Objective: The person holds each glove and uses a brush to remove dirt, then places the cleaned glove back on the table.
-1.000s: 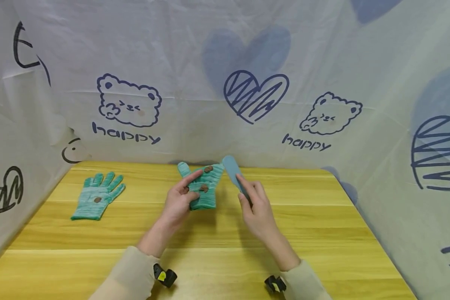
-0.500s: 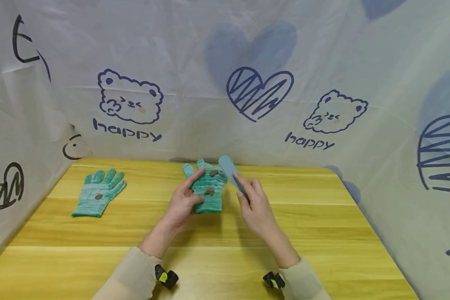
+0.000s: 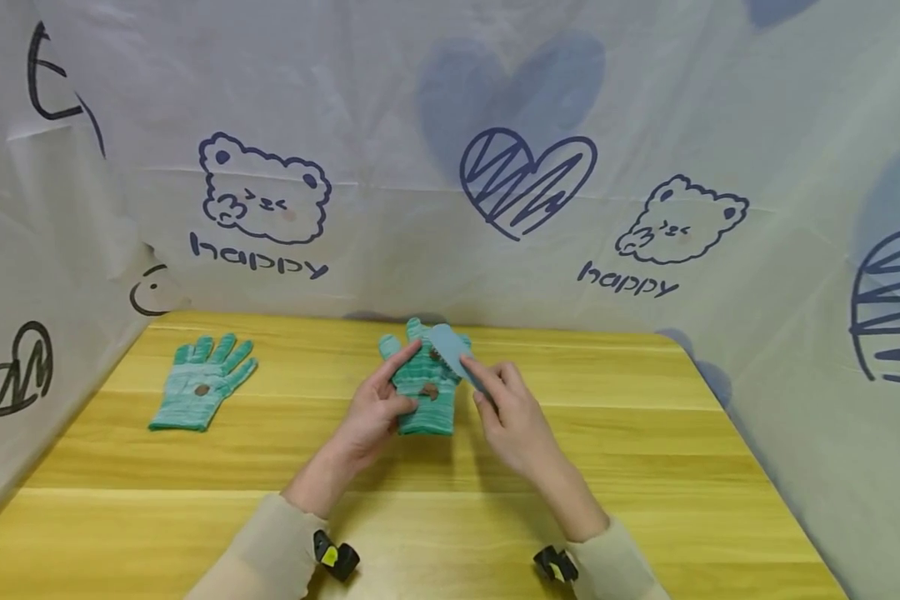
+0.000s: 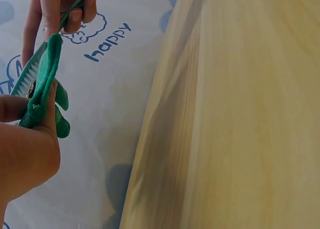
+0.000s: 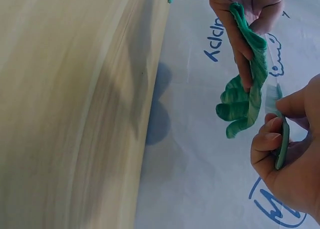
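My left hand [image 3: 371, 421] holds up a green-and-white knitted glove [image 3: 437, 421], with thumb and index finger across its face and other fingers behind. Two brown patches mark the glove; the lower one [image 3: 429, 391] shows fully. In my right hand [image 3: 521, 429] is a light-blue brush [image 3: 450, 343], index finger laid along its back. Its head overlaps the upper patch and partly covers it. The left wrist view shows the brush's bristles [image 4: 31, 75] facing the glove beside a brown patch. From the right wrist, the brush handle [image 5: 283, 149] appears gripped in curled fingers.
A matching glove [image 3: 187, 410] with one brown patch lies flat at the left of the wooden table [image 3: 622, 467]. Behind the table's far edge hangs a pale printed cloth [image 3: 397, 250], which also runs along both sides.
The glove has turned to face the head camera more and moved slightly right. My right hand has brought the brush head from beside the glove onto its upper patch.
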`<state>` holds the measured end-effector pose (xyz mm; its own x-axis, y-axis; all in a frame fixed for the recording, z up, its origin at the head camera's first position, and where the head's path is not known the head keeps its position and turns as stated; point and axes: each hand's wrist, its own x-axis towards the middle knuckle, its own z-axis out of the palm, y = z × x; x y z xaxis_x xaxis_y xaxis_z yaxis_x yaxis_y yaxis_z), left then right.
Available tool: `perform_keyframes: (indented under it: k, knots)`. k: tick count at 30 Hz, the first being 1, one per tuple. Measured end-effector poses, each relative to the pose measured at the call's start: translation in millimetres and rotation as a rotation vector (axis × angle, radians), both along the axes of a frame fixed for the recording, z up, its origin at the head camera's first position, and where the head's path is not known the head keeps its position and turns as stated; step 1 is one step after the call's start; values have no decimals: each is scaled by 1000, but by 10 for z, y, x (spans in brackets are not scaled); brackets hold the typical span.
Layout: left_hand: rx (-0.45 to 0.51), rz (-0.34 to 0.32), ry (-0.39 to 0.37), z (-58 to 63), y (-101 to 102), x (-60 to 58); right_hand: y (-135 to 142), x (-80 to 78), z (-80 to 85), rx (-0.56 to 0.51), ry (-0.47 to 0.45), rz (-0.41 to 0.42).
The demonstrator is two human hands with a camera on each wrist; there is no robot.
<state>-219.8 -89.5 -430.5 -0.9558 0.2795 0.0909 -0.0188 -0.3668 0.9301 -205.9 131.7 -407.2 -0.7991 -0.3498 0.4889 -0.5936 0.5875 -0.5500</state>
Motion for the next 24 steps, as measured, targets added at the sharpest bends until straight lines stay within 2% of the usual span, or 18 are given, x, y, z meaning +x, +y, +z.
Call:
perform_keyframes:
  k: [13,24]
  knots:
    - [-28,30,-21,-39,-26,-16,-16,22,-53,107,-23,18]
    - [-13,59,-51,-31,-29,-19,-27,22,-60,82,-26,-24]
